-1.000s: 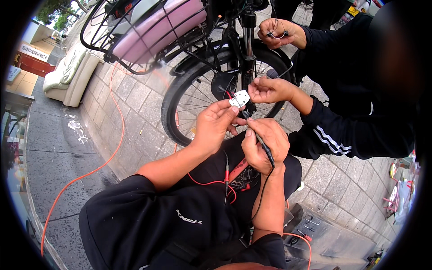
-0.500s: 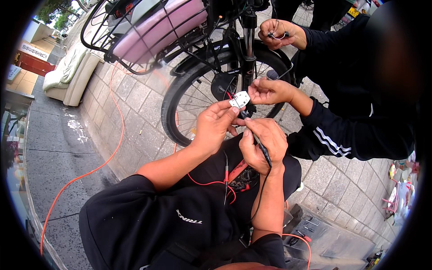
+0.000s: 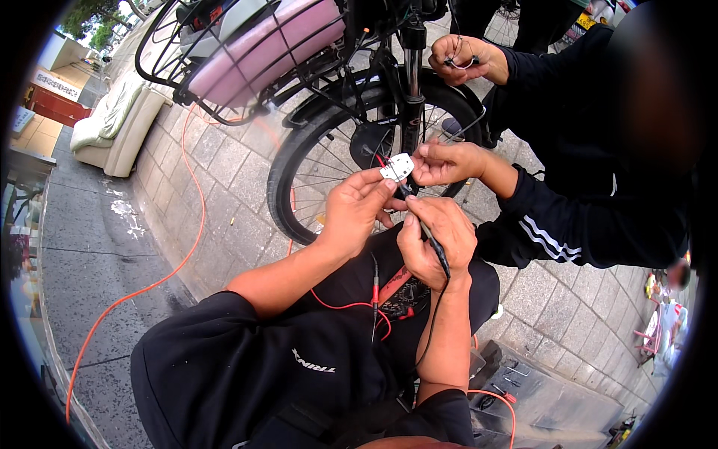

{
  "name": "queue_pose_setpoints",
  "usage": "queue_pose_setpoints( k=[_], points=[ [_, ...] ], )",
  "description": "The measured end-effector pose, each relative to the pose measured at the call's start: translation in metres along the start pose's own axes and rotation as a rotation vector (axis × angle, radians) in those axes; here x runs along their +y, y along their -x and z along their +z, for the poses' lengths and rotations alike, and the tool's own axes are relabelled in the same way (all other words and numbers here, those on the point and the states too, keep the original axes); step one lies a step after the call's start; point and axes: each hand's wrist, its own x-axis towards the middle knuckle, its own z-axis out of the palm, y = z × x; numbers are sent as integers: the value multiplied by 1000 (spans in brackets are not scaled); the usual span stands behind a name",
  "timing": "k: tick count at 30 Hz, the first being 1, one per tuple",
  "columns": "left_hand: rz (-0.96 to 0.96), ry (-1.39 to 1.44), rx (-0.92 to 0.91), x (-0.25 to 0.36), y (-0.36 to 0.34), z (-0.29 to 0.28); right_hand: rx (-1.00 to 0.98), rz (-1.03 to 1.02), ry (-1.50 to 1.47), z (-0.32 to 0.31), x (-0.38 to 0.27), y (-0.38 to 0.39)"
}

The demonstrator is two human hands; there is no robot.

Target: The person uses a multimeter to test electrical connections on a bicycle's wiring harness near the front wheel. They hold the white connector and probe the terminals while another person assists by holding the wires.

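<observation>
My left hand [image 3: 357, 206] pinches a small white plate with dark holes [image 3: 397, 168], held before the bicycle's front wheel. Red wires [image 3: 382, 160] run at its upper left edge. In my right hand [image 3: 440, 241] is a slim pen-shaped tool [image 3: 428, 233] with a thin black cable; its exact kind is unclear. The tool's dark front end is by the lower edge of the plate, and whether they touch is hidden. Another person's hand [image 3: 451, 162] is at the plate's right edge, fingers pinched. That person's other hand [image 3: 465, 60] holds a thin wire with small dark ends.
The bicycle wheel [image 3: 278, 179] and a wire basket [image 3: 262, 56] with a pink item stand ahead. On my lap lie a red-cased meter [image 3: 396, 286] and a red probe [image 3: 376, 292]. An orange cord [image 3: 200, 217] crosses the paving; a pale armchair [image 3: 120, 127] stands left.
The white plate has turned slightly in my fingers. The other person's lower hand has shifted a little down and left. My own hands stay nearly still.
</observation>
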Motion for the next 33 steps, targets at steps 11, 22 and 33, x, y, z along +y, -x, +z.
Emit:
queue_pose_setpoints(
  k=[11, 22, 33],
  points=[
    [-56, -119, 28, 15, -2, 3, 85, 256, -250, 1, 5, 9],
    [-96, -130, 45, 16, -6, -4, 45, 274, -279, 0, 4, 6],
    [-82, -115, 51, 15, -7, -4, 19, 284, -255, -3, 1, 4]
  ],
)
